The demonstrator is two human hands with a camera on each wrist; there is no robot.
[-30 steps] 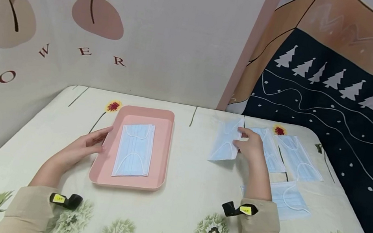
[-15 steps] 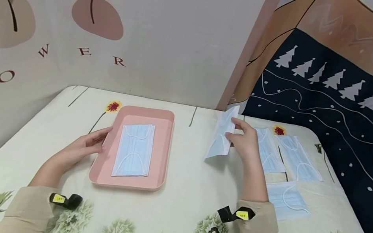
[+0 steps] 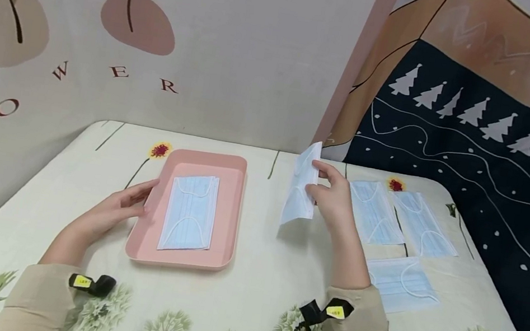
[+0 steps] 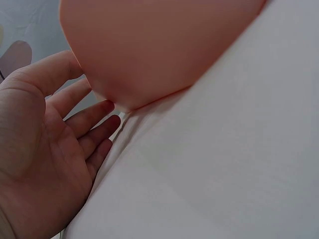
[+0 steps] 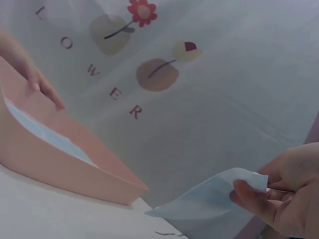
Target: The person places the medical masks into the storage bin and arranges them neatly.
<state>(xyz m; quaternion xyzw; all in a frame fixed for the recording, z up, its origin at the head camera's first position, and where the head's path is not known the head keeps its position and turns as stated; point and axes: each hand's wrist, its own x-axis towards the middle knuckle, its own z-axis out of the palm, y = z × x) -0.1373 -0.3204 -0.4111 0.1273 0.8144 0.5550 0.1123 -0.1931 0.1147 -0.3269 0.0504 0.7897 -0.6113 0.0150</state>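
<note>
My right hand [image 3: 334, 198] pinches a light blue face mask [image 3: 301, 185] by its right edge, thumb in front. The mask is held up on edge over the table, right of the tray; the right wrist view shows the same mask [image 5: 199, 199] bending away from the fingertips. A pink tray [image 3: 228, 211] lies on the left half of the table, with a small stack of blue masks [image 3: 189, 211] inside. Against the tray's left side rests my left hand [image 3: 108, 214]; its fingers [image 4: 89, 119] are relaxed and touch the outer wall in the left wrist view.
Three more masks lie on the right: one upper [image 3: 375, 212], one far right [image 3: 422, 224] and one lower, turned sideways [image 3: 401, 283]. A flower-print cloth [image 3: 245, 304] covers the table. Printed curtains [image 3: 237, 71] hang behind it.
My right hand has carried the pinched mask leftward and lifted it from beside the other masks, turning it more edge-on. The left hand and tray stay put.
</note>
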